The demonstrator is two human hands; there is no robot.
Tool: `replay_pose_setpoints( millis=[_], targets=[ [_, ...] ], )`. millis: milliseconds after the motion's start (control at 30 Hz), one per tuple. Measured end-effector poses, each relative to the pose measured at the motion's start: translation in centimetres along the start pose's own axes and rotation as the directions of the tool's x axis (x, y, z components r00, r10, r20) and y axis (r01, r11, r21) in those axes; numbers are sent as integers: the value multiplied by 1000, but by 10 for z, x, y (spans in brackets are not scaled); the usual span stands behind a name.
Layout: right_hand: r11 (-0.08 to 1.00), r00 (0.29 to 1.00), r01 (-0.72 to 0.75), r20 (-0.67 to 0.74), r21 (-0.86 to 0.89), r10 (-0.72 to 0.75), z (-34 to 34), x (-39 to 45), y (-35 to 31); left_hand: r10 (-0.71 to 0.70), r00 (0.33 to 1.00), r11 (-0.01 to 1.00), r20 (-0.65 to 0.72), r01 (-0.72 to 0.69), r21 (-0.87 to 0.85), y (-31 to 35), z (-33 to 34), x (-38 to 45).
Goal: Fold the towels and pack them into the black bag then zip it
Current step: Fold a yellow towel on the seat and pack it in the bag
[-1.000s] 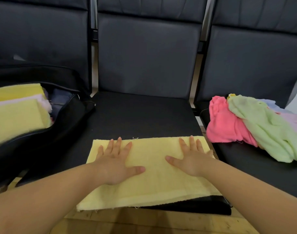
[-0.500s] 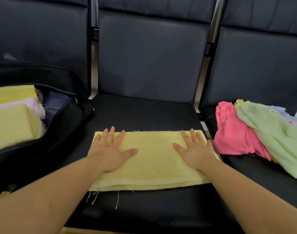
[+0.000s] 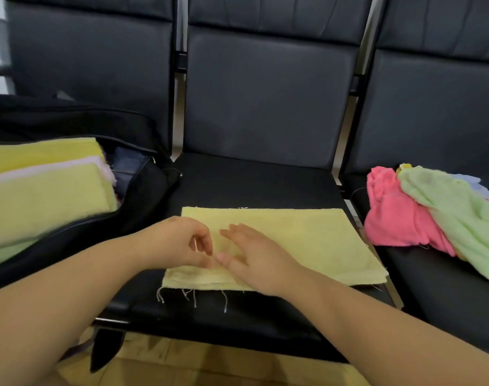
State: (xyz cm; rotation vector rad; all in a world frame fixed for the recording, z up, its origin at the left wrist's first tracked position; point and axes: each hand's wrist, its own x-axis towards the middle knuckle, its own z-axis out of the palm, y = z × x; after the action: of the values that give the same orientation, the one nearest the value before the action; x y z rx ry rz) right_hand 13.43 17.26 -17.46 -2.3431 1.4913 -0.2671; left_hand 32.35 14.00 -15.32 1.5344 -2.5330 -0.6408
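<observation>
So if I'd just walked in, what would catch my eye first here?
Probably the pale yellow towel lying folded flat on the middle black seat, with the left hand and right hand meeting over its left end. Then the bright pink towel heaped on the right seat, and the open black bag of folded towels at left.

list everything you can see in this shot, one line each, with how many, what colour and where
yellow towel: one, pale yellow, folded flat on the middle seat
black bag: one, black, open on the left seat
packed towels: a stack, yellow with a pale pink one between, inside the bag
loose towels: a heap, pink, light green and others, on the right seat
chairs: three, black, in a row
left hand: one, fingers curled, over the towel's left end
right hand: one, fingers straight, on the towel
</observation>
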Motion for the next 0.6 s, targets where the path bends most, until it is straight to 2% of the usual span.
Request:
replay_pose_setpoints(
  millis=[133,300,500,600],
  targets=[
    [990,992,125,-16,-66,-127,12,-1,-34,-26,999,1000,38,26,1,-18,-1,-29],
    [985,994,104,35,-136,-100,21,5,-53,-55,991,987,122,73,-146,-41,1,-54],
    [971,995,88,61,-223,-76,18,9,-63,-64,998,997,25,65,-40,-39,10,-54],
    [966,996,83,58,-245,-70,17,6,-66,-92,993,993,74,96,-62,-36,9,-53]
  ],
)
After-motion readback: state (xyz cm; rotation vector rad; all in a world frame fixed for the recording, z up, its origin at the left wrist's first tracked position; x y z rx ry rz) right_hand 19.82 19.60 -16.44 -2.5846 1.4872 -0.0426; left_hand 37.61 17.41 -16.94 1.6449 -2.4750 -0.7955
